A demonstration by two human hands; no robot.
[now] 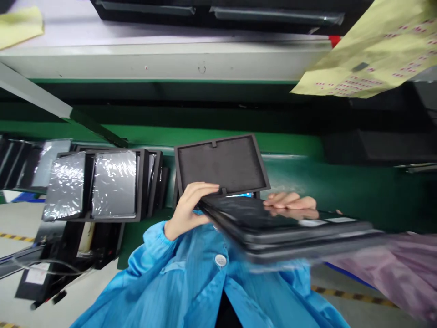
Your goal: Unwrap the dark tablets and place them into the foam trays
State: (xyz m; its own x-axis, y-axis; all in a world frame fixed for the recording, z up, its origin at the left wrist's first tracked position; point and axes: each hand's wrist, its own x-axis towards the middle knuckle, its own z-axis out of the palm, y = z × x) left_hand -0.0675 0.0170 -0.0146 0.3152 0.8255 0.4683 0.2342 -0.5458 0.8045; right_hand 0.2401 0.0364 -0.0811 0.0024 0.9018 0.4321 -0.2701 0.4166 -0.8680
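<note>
A stack of flat black trays (300, 237), blurred and tilted, with a glossy dark panel on top, hangs before my blue smock. My right hand (290, 201) curls its fingers over the stack's far edge, onto the glossy surface; its palm is hidden. My left hand (191, 209) is closed at the front rim of a shallow black tray (221, 166) with a bare inside. Its thumb passes behind the stack's left corner. Under that tray shows a strip of a lit blue screen (244, 195).
Film-wrapped tablets (114, 182) lie in black trays at left, with several more farther left. A co-worker's purple sleeve (396, 269) reaches toward the stack's right end. A white shelf (170, 64) spans above the green bench (290, 175); a yellow sheet (372, 59) hangs from it.
</note>
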